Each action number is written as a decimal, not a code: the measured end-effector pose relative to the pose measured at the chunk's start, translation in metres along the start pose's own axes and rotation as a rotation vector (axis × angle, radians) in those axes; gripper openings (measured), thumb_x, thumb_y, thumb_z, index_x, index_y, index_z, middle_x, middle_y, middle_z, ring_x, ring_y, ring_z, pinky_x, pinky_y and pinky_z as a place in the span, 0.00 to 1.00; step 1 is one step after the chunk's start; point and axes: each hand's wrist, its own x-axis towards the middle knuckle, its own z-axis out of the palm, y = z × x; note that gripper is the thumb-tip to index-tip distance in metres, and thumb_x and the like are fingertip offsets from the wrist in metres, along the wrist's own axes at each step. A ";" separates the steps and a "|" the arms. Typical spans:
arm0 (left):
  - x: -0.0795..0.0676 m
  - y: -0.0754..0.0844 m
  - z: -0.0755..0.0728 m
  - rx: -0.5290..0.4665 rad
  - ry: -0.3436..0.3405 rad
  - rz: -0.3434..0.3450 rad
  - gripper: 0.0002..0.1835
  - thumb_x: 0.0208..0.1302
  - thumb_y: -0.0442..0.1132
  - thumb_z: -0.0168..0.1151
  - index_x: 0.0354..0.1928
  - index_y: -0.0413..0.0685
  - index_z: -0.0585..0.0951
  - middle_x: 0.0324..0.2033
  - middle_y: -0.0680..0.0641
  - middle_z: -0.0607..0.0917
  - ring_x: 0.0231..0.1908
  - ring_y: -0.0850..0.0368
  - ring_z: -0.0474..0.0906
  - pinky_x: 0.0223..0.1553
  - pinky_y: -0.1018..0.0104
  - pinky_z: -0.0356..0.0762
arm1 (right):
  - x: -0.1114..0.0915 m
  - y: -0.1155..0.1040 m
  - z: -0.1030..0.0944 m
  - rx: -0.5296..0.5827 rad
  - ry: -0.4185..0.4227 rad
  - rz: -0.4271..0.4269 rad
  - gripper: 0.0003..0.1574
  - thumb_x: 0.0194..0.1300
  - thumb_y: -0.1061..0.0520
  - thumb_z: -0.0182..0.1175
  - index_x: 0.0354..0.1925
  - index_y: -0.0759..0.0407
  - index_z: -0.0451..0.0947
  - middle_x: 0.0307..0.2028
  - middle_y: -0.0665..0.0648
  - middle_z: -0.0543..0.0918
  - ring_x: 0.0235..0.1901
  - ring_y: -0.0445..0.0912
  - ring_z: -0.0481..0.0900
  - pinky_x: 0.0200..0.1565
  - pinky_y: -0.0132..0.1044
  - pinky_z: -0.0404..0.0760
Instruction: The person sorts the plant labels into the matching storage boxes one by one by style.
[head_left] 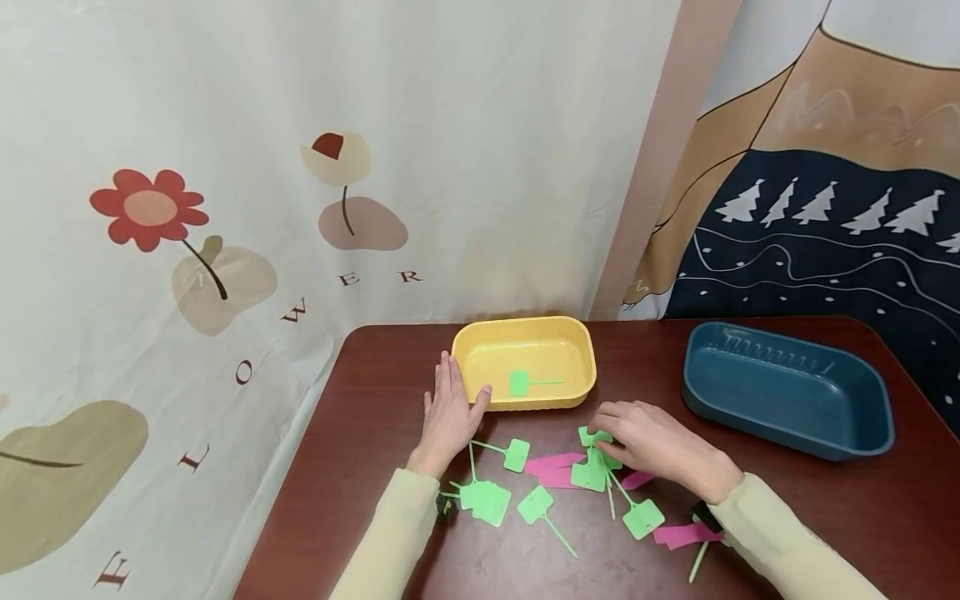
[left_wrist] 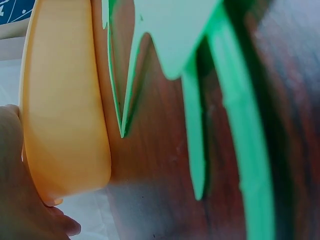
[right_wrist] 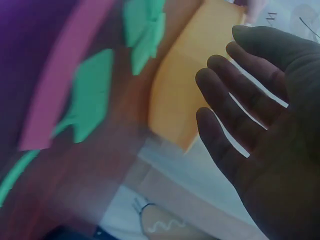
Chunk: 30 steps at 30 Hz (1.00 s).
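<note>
My left hand (head_left: pixel 447 412) rests against the left front corner of a yellow plastic basin (head_left: pixel 525 404), fingers straight along its side and thumb at the front rim. One green plant tag (head_left: pixel 519 383) with a thin stem lies inside the basin. My right hand (head_left: pixel 645 435) reaches over a heap of green plant tags (head_left: pixel 588 473) in front of the basin. In the right wrist view its fingers (right_wrist: pixel 222 80) are spread, loosely bent, with nothing between them. Pink plant tags (head_left: pixel 558 471) lie partly under the green ones.
A dark blue basin (head_left: pixel 787 392) stands at the table's right. More green tags (head_left: pixel 487 502) lie near my left wrist, and pink tags (head_left: pixel 682 535) lie by my right wrist. A printed curtain (head_left: pixel 480 167) hangs behind the brown table (head_left: pixel 322 500).
</note>
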 end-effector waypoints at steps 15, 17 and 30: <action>-0.001 -0.002 0.001 -0.008 0.018 0.007 0.50 0.77 0.63 0.49 0.81 0.33 0.44 0.82 0.38 0.43 0.80 0.37 0.43 0.70 0.27 0.50 | -0.024 0.000 0.021 0.016 -0.085 -0.010 0.31 0.69 0.52 0.69 0.68 0.53 0.78 0.67 0.53 0.79 0.66 0.53 0.77 0.56 0.56 0.80; -0.002 -0.002 0.001 -0.012 0.019 0.008 0.50 0.77 0.63 0.49 0.81 0.33 0.44 0.82 0.38 0.43 0.80 0.37 0.43 0.70 0.27 0.50 | -0.023 -0.001 0.024 -0.005 -0.099 -0.015 0.31 0.70 0.52 0.68 0.69 0.53 0.77 0.68 0.53 0.78 0.68 0.55 0.74 0.57 0.57 0.80; 0.001 -0.004 0.003 -0.013 -0.002 -0.005 0.51 0.77 0.64 0.48 0.82 0.34 0.42 0.82 0.39 0.41 0.80 0.38 0.42 0.71 0.28 0.50 | -0.011 -0.005 0.035 -0.090 -0.083 -0.051 0.24 0.70 0.53 0.67 0.63 0.55 0.82 0.62 0.56 0.82 0.61 0.51 0.80 0.55 0.54 0.81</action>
